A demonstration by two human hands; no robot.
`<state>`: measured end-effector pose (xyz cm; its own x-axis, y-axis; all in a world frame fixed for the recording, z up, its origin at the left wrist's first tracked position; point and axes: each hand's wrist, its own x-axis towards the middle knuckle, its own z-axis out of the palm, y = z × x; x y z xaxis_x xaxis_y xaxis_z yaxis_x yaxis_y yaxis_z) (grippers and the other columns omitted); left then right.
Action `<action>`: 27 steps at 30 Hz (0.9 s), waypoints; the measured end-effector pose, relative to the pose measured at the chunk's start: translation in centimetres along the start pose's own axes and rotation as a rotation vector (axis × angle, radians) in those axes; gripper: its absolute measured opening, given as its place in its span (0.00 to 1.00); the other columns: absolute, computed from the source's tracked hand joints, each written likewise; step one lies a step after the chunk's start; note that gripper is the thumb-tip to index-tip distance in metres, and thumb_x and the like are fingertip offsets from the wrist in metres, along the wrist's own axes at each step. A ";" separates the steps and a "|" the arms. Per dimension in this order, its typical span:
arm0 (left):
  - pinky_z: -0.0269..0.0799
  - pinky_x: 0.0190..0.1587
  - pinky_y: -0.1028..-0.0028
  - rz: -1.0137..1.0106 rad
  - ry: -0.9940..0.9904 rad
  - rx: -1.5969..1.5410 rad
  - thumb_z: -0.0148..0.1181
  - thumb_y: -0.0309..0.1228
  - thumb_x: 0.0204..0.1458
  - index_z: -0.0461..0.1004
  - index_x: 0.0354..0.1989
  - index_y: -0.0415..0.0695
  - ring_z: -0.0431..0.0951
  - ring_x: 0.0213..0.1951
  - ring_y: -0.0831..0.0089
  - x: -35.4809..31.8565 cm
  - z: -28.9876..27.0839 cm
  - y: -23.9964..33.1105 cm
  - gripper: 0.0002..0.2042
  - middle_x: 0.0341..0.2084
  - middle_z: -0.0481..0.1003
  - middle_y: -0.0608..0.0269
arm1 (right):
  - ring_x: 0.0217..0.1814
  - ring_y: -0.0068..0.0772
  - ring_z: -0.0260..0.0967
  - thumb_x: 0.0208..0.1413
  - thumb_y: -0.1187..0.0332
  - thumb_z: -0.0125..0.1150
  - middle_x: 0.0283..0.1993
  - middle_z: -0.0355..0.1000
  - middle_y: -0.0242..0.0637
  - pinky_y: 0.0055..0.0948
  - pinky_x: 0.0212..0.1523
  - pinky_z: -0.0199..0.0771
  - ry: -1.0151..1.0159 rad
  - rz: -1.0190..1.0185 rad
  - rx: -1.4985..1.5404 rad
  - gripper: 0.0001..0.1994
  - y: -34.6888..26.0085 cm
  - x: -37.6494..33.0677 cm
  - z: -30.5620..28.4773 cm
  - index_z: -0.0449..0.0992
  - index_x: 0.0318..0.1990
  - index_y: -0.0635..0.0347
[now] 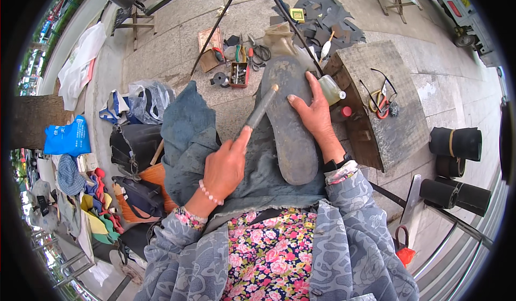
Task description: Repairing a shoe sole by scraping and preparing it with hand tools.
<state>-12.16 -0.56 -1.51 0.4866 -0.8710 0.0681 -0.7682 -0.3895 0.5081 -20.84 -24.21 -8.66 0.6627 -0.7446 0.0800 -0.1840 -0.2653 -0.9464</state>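
While the right hand (313,117) clamps the dark sole (293,145) by its side near the right edge of the apron (185,118), the left hand (227,166), closed around the grey stick (260,111), should probably guide the pale tip (275,87) lightly, with short and even strokes.

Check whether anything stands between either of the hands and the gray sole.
Nothing visible does. The right hand holds the gray sole by its right edge; the left hand grips a rod-like tool whose tip overlaps the sole in view, nothing else between.
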 end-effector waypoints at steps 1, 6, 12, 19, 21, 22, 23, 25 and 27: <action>0.69 0.26 0.56 -0.008 -0.005 -0.018 0.53 0.26 0.54 0.63 0.61 0.48 0.74 0.24 0.51 -0.5 -0.2 0.0 0.24 0.24 0.71 0.52 | 0.66 0.43 0.59 0.45 0.64 0.66 0.65 0.59 0.51 0.33 0.65 0.56 -0.007 0.023 0.041 0.38 -0.1 0.0 0.0 0.58 0.64 0.67; 0.70 0.29 0.56 0.011 0.012 0.005 0.52 0.25 0.54 0.64 0.61 0.48 0.75 0.27 0.49 3.7 0.2 -0.5 0.24 0.26 0.72 0.50 | 0.66 0.40 0.58 0.46 0.64 0.66 0.65 0.59 0.52 0.31 0.65 0.56 -0.018 0.040 0.067 0.39 -0.7 0.0 0.0 0.56 0.64 0.70; 0.70 0.31 0.57 -0.003 -0.009 0.042 0.52 0.24 0.54 0.64 0.61 0.47 0.74 0.28 0.48 4.4 0.3 -0.1 0.24 0.27 0.72 0.48 | 0.66 0.41 0.59 0.47 0.64 0.66 0.65 0.60 0.53 0.31 0.65 0.55 -0.002 0.042 0.062 0.39 -0.1 -0.1 0.0 0.56 0.65 0.71; 0.69 0.23 0.57 0.010 0.020 0.019 0.53 0.27 0.53 0.65 0.60 0.51 0.73 0.21 0.52 0.0 0.1 0.2 0.23 0.24 0.71 0.52 | 0.66 0.40 0.60 0.47 0.65 0.66 0.64 0.61 0.53 0.30 0.65 0.56 0.011 0.064 0.040 0.38 -0.2 0.0 -0.3 0.57 0.64 0.72; 0.69 0.23 0.57 0.025 0.041 0.034 0.53 0.27 0.53 0.65 0.60 0.51 0.73 0.21 0.52 2.4 0.3 -0.1 0.23 0.24 0.71 0.52 | 0.66 0.40 0.60 0.47 0.65 0.66 0.64 0.61 0.53 0.30 0.65 0.56 0.004 0.053 0.050 0.38 0.3 0.0 -0.2 0.57 0.64 0.72; 0.69 0.23 0.57 0.041 0.061 0.049 0.53 0.27 0.54 0.65 0.60 0.51 0.73 0.21 0.51 3.7 0.5 -0.3 0.23 0.24 0.71 0.52 | 0.66 0.40 0.60 0.46 0.65 0.66 0.64 0.61 0.53 0.30 0.65 0.56 -0.001 0.043 0.059 0.38 0.3 0.1 0.0 0.57 0.64 0.73; 0.69 0.23 0.57 0.039 0.064 0.053 0.53 0.27 0.54 0.65 0.60 0.51 0.73 0.21 0.51 4.7 0.6 -0.7 0.23 0.24 0.71 0.52 | 0.66 0.40 0.60 0.46 0.65 0.66 0.64 0.61 0.53 0.30 0.65 0.56 -0.004 0.039 0.062 0.38 0.1 0.1 0.1 0.57 0.64 0.73; 0.69 0.23 0.57 0.096 0.094 0.078 0.53 0.27 0.54 0.65 0.61 0.51 0.73 0.21 0.52 6.1 1.2 -1.1 0.23 0.24 0.71 0.52 | 0.65 0.36 0.59 0.48 0.65 0.65 0.64 0.61 0.50 0.30 0.65 0.55 -0.015 0.066 0.047 0.38 -0.3 -0.1 0.1 0.56 0.65 0.70; 0.69 0.23 0.57 0.081 0.072 0.091 0.53 0.27 0.54 0.65 0.61 0.51 0.73 0.21 0.52 5.0 0.9 -0.8 0.23 0.24 0.71 0.53 | 0.65 0.38 0.60 0.47 0.64 0.66 0.64 0.61 0.52 0.30 0.65 0.56 -0.009 0.065 0.046 0.38 -0.5 -0.3 0.1 0.56 0.65 0.71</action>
<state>-9.52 -4.88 -2.38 0.4476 -0.8782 0.1685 -0.8389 -0.3472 0.4192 -20.88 -23.86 -8.24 0.6567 -0.7540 0.0150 -0.1933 -0.1875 -0.9631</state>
